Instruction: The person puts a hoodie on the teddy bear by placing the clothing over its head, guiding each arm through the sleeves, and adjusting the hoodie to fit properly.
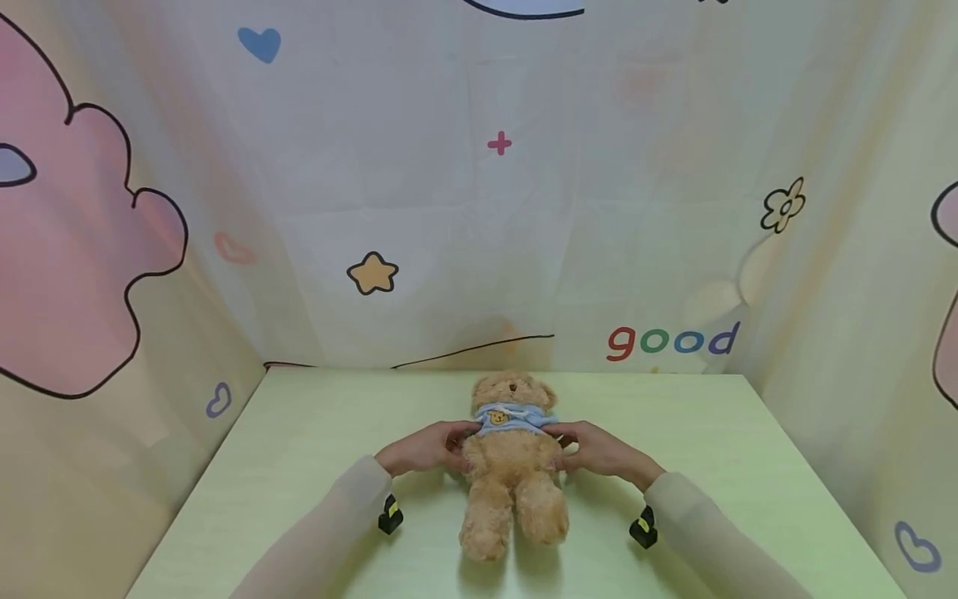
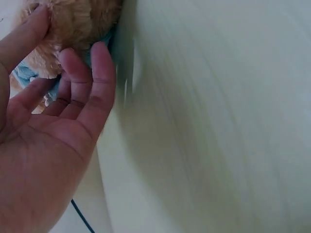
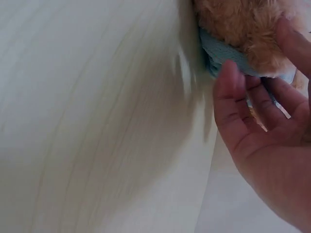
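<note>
A light-brown teddy bear (image 1: 512, 457) in a light blue hoodie (image 1: 516, 416) lies on its back on the table, head toward the back wall and legs toward me. From the left side my left hand (image 1: 427, 447) holds it at the waist. In the left wrist view the thumb (image 2: 30, 31) presses on the fur while the other fingers curl by the hoodie. My right hand (image 1: 602, 451) grips the opposite side at the same height. Seen from the right wrist, its fingers (image 3: 228, 85) bend in at the hoodie's edge. Parts of both hands' fingertips are hidden by the bear.
The pale green table (image 1: 314, 441) runs back to a cloth backdrop (image 1: 419, 166) with printed shapes and the word "good". Cloth also hangs along the left and right sides. A small black and yellow piece (image 1: 390, 514) sits at the left wrist, another (image 1: 644, 528) at the right wrist.
</note>
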`<action>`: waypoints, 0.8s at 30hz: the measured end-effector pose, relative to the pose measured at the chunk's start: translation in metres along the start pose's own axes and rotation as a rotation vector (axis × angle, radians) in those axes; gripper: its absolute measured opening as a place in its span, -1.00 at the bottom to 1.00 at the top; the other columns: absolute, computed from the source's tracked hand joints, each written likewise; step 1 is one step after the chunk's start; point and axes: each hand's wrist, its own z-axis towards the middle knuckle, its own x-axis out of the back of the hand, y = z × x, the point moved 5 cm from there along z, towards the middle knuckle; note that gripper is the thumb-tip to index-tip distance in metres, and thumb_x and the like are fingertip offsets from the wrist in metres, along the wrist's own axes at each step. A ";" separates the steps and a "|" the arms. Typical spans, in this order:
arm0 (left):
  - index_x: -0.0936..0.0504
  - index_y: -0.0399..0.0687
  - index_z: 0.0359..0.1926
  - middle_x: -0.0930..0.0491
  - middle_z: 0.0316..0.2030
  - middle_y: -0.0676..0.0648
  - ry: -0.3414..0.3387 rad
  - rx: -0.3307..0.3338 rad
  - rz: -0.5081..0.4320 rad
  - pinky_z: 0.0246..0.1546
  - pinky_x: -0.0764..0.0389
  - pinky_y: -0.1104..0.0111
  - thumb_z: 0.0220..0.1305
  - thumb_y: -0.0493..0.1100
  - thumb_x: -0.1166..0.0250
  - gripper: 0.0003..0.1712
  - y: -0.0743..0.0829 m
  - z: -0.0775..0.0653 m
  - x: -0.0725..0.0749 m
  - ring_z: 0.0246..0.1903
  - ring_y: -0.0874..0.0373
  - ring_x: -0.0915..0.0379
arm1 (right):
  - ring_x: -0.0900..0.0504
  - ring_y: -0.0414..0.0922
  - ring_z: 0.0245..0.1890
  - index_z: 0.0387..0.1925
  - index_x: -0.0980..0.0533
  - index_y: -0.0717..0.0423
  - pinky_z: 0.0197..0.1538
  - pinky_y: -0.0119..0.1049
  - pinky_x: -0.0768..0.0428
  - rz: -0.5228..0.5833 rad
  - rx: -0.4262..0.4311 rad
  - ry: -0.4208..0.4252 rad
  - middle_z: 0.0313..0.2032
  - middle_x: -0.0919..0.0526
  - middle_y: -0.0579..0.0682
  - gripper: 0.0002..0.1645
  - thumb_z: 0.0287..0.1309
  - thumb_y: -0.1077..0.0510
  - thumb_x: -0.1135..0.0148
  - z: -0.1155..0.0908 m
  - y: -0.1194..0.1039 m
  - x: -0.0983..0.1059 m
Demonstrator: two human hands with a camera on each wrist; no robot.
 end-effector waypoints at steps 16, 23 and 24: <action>-0.45 0.06 -0.37 -0.52 -0.33 0.08 0.263 -0.139 0.328 -0.39 -0.45 0.46 0.16 -0.12 -0.32 -0.83 0.025 -0.006 -0.001 -0.34 0.25 -0.46 | -0.50 -0.27 -0.30 -0.31 -0.44 0.03 -0.20 -0.28 -0.47 -0.125 0.132 0.179 -0.37 -0.54 -0.08 -0.77 0.00 0.22 -0.34 0.012 -0.014 0.001; -0.35 0.12 -0.55 -0.35 -0.57 0.16 0.406 -0.145 0.614 -0.61 -0.20 0.52 0.21 -0.06 -0.22 -0.74 0.038 -0.003 -0.007 -0.61 0.35 -0.21 | -0.25 -0.36 -0.58 -0.46 -0.36 0.00 -0.44 -0.48 -0.26 -0.356 0.206 0.330 -0.60 -0.38 -0.16 -0.81 0.16 0.30 -0.14 0.008 -0.024 -0.001; -0.34 0.12 -0.57 -0.33 -0.59 0.16 0.434 -0.138 0.647 -0.62 -0.17 0.50 0.19 -0.05 -0.22 -0.72 0.040 -0.002 -0.008 -0.61 0.33 -0.19 | -0.21 -0.36 -0.61 -0.47 -0.36 0.00 -0.45 -0.49 -0.24 -0.386 0.211 0.361 -0.63 -0.35 -0.16 -0.80 0.19 0.32 -0.09 0.008 -0.025 -0.002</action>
